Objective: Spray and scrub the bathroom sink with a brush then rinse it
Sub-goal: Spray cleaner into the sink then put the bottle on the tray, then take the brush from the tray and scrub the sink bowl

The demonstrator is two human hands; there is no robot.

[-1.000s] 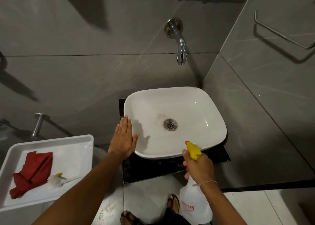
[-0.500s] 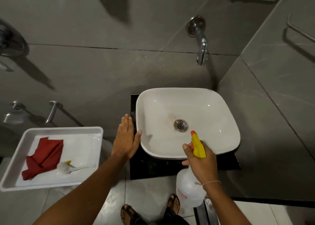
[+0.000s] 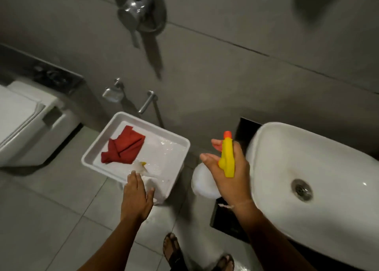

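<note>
The white sink (image 3: 272,147) sits at the right, with its drain (image 3: 301,189) in view. My right hand (image 3: 231,180) is left of the sink, shut on the spray bottle (image 3: 226,158). The bottle has a yellow trigger head with an orange nozzle, and its white body hangs below my palm. A white brush (image 3: 140,165) with a yellow tip lies in the white tray (image 3: 96,147), next to a red cloth (image 3: 123,147). My left hand (image 3: 136,197) is open over the tray's near rim. Its fingertips are just short of the brush head and hide part of the handle.
A white toilet (image 3: 24,123) stands at the far left. A chrome wall valve (image 3: 139,10) and small chrome fittings (image 3: 147,101) are on the grey tiled wall behind the tray. My sandalled feet (image 3: 174,250) stand on the grey floor tiles. A black counter (image 3: 227,219) lies under the sink.
The view has swung left from the sink to the tray. My left hand left the sink's rim and reached to the tray's near edge. My right hand pulled the bottle away from the basin.
</note>
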